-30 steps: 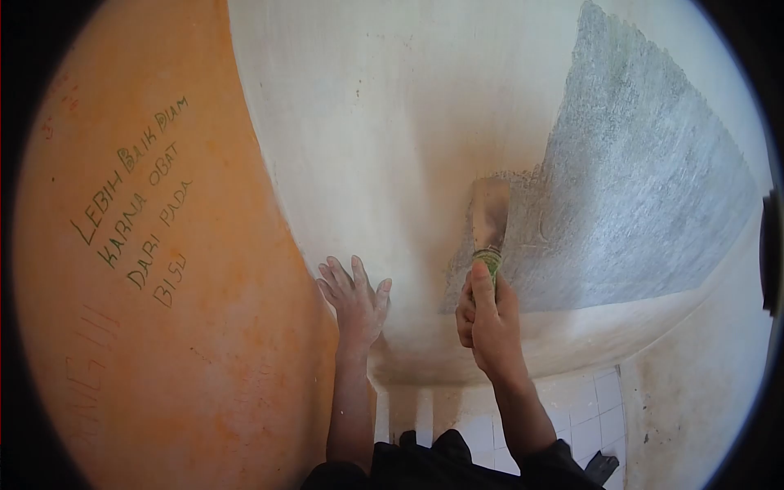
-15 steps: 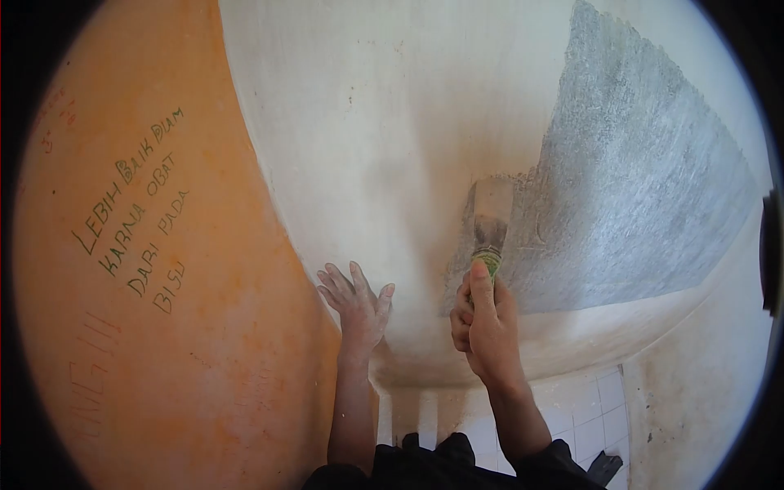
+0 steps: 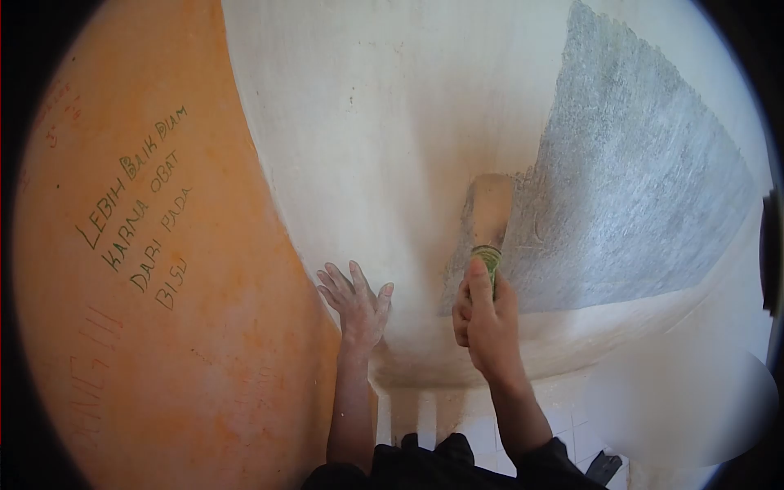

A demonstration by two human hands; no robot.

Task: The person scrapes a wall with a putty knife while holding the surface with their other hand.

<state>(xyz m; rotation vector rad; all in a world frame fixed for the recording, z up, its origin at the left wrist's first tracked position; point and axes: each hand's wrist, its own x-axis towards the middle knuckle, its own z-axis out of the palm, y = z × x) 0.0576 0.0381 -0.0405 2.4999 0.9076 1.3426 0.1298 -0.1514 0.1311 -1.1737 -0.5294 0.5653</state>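
My right hand (image 3: 488,322) is closed around the green handle of a scraper (image 3: 492,208), thumb along its top. The scraper's flat blade points up and lies against the wall, at the left edge of a rough grey patch (image 3: 629,171) where the paint is off. To the left, my left hand (image 3: 359,306) has its fingers spread, palm towards the white wall (image 3: 351,139), close to the corner with the orange wall. It holds nothing. Pale dust marks its fingers.
An orange wall (image 3: 204,351) with green and red handwriting rises on the left. Below are white floor tiles (image 3: 584,441) and my dark clothing (image 3: 433,465). A blurred pale round area covers the lower right. A dark object (image 3: 769,253) stands at the right edge.
The scraper blade looks lighter now, and its angle has shifted slightly. My left hand stays in place. A blurred round area now shows at lower right.
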